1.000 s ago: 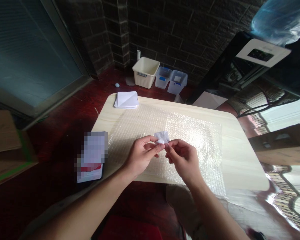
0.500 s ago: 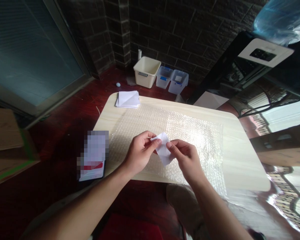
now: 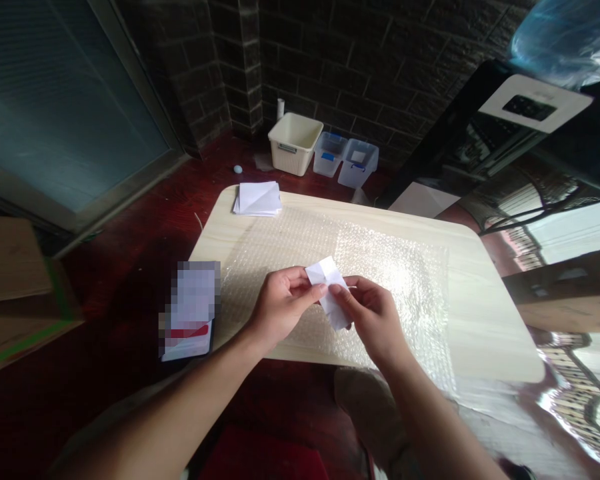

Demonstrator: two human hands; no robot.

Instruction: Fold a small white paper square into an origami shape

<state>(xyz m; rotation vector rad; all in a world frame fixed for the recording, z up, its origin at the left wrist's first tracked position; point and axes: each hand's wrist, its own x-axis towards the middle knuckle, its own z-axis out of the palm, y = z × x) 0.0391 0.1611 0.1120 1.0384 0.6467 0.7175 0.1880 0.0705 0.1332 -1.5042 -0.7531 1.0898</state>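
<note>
A small folded piece of white paper (image 3: 333,308) is held up between both hands over the table. My left hand (image 3: 286,299) pinches its left edge, thumb on the front and fingers behind. On the other side my right hand (image 3: 367,305) grips it, thumb pressed flat on the paper's face. The two thumbtips are nearly touching at the middle of the paper. Creases cross its upper part. Below the hands lies a sheet of clear bubble wrap (image 3: 290,243), spread across the pale wooden table (image 3: 495,313).
A stack of white paper (image 3: 258,199) lies at the table's far left corner. A phone-like device (image 3: 187,347), partly blurred out, stands at the left edge. Beyond the table are a cream basket (image 3: 296,143) and two clear bins (image 3: 359,165). A cardboard box (image 3: 565,293) is at right.
The folded paper has turned between my fingers and now shows a taller, narrower face with a crossed crease. My thumbs have come closer together. The view has shifted slightly.
</note>
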